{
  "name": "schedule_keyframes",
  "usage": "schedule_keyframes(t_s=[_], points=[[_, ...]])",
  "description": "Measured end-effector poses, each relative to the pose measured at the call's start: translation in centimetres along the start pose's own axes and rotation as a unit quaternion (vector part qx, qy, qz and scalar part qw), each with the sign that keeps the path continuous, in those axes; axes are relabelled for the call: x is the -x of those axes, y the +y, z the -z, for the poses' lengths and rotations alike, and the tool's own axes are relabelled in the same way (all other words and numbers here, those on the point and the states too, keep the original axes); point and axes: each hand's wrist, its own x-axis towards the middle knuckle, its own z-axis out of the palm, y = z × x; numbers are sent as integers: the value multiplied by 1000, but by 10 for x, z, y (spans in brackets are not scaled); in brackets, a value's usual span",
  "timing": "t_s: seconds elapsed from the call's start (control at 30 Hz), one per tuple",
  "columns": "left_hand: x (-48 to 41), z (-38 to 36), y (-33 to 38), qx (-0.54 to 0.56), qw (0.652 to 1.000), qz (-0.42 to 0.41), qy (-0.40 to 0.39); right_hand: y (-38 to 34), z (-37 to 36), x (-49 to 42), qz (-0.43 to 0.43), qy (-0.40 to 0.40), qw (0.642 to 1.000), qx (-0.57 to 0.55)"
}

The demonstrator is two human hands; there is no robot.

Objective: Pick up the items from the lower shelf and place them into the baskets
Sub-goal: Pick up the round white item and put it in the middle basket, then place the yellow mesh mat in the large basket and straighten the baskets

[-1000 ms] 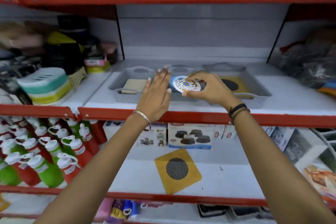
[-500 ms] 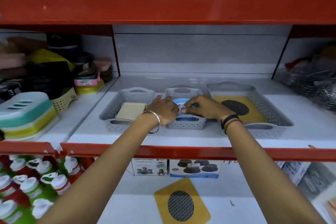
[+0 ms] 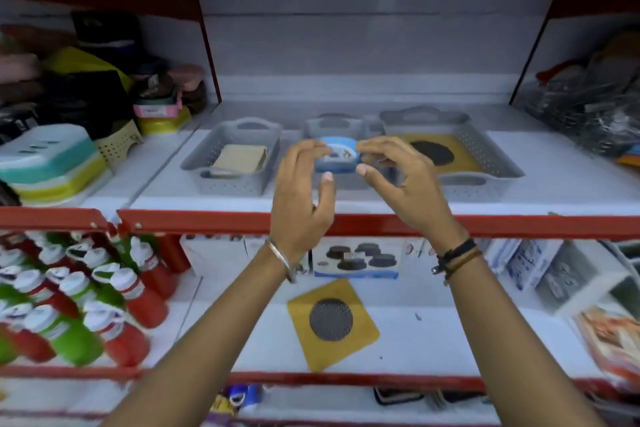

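Three grey perforated baskets stand in a row on the upper white shelf. The left basket (image 3: pixel 228 184) holds a beige flat item (image 3: pixel 239 159). The right basket (image 3: pixel 485 180) holds a yellow mat with a black mesh disc (image 3: pixel 464 156). Over the small middle basket (image 3: pixel 332 121), a blue round item with a patterned white face (image 3: pixel 337 163) sits tilted between my fingertips. My left hand (image 3: pixel 301 198) grips its left side and my right hand (image 3: pixel 405 187) its right side. On the lower shelf lies another yellow mat with a mesh disc (image 3: pixel 332 322).
A box picturing black round pads (image 3: pixel 356 260) and white boxes (image 3: pixel 540 267) stand at the back of the lower shelf. Red and green bottles (image 3: pixel 69 305) crowd its left. Soap cases (image 3: pixel 48 159) sit upper left, bagged goods (image 3: pixel 595 97) upper right. A red shelf edge (image 3: pixel 207 222) runs below the baskets.
My hands carried the blue round item from in front of the baskets down into the middle basket, then drew back a little. It is now tilted between my fingertips.
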Motion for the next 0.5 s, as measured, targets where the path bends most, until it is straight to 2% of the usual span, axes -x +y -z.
schedule_keyframes(t_s=[0.1,0.17,0.27,0.33,0.4,0.5], points=[[58,-8,11,11,1000,16,8,1,-1,50,-43,19,998,-51],[93,-15,6,-3,999,40,-13,9,-7,82,-63,-2,996,-62],[143,-23,-14,-40,990,107,-87,32,-26,130,-123,-73,988,-61],[174,-29,-35,-79,971,173,-147,52,-42,159,-189,-121,973,-56],[201,-37,-56,-132,930,263,-219,74,-61,182,-263,-163,950,-45],[238,-51,-85,-255,803,411,-347,111,-98,217,-392,-215,894,-22]])
